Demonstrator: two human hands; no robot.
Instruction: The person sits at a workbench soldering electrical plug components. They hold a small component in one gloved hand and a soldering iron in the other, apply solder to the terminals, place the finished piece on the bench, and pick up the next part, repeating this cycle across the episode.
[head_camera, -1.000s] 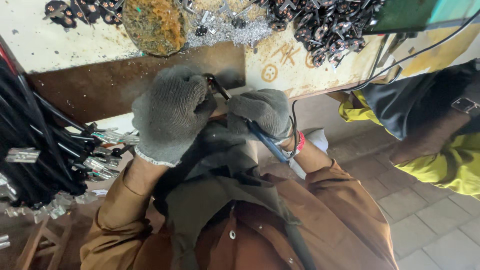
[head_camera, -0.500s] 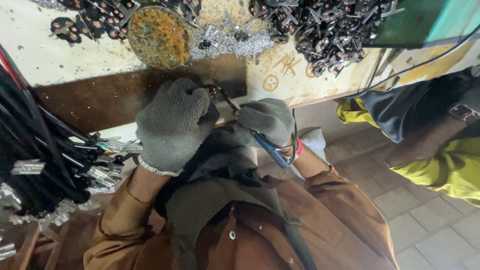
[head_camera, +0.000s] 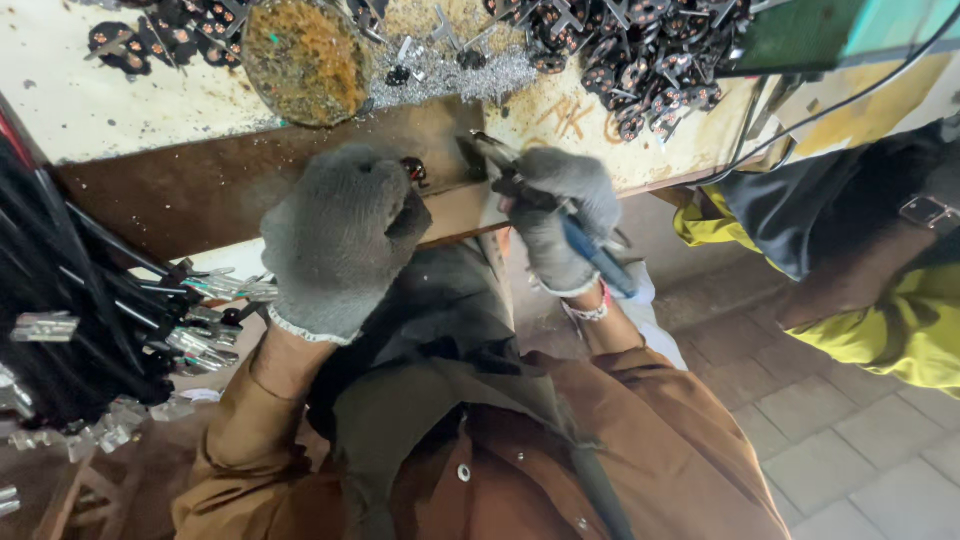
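Even daylight, soft shadows, wide-angle edge distortion.

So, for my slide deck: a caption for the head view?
Gloved right hand grips blue-handled pliers; gloved left hand holds a small dark part.

Left glove (head_camera: 340, 240): grey knit, loose and thick, with a pale rolled cuff at the wrist.
Right glove (head_camera: 560, 215): same grey knit – pale cuff edge, a little grubby.
Wristband (head_camera: 592, 310): red and white beaded band just below the right cuff.
Sleeves (head_camera: 250, 440): brown work-jacket cloth on both arms, creased at the elbows.
Jacket front (head_camera: 520, 460): brown, with round metal snap studs – one near the middle, one lower right.
Apron (head_camera: 430, 370): dark grey-green cloth over the chest and lap, folded and worn.
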